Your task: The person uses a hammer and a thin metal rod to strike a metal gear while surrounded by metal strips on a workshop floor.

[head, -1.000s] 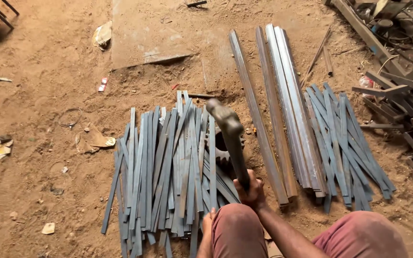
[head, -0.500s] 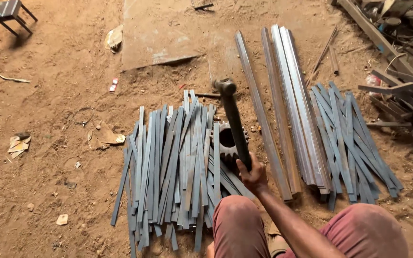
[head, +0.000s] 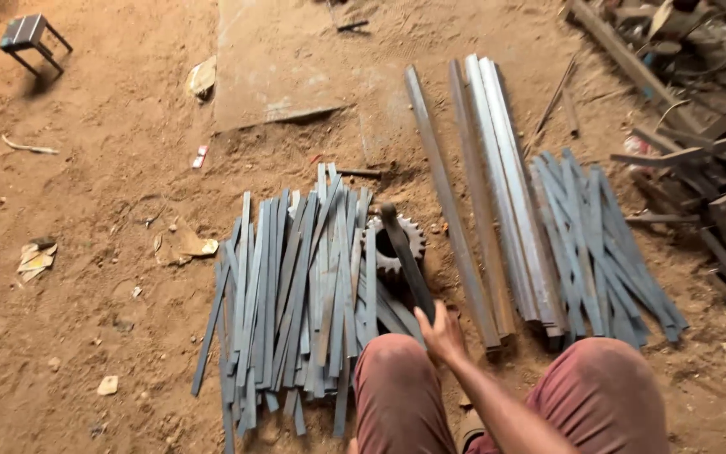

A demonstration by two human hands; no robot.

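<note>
My right hand (head: 441, 334) grips the end of a hammer (head: 408, 265) with a dark handle. Its head lies low over a toothed steel gear wheel (head: 416, 236) on the dirt floor; I cannot tell if it touches. The gear sits at the right edge of a heap of short flat grey steel strips (head: 296, 286), and some strips lean on it. My forearm reaches forward between my two knees in reddish trousers (head: 607, 395). My left hand is out of the picture.
Long steel angle bars (head: 485, 168) lie to the right of the gear, then a second pile of flat strips (head: 598, 244). Scrap metal (head: 716, 151) crowds the far right. A flat steel plate (head: 287, 67) lies ahead, a small stool (head: 27, 34) far left.
The hammer, raised with its head high a second ago, has swung down onto the gear wheel. My hand stayed at the handle's end.
</note>
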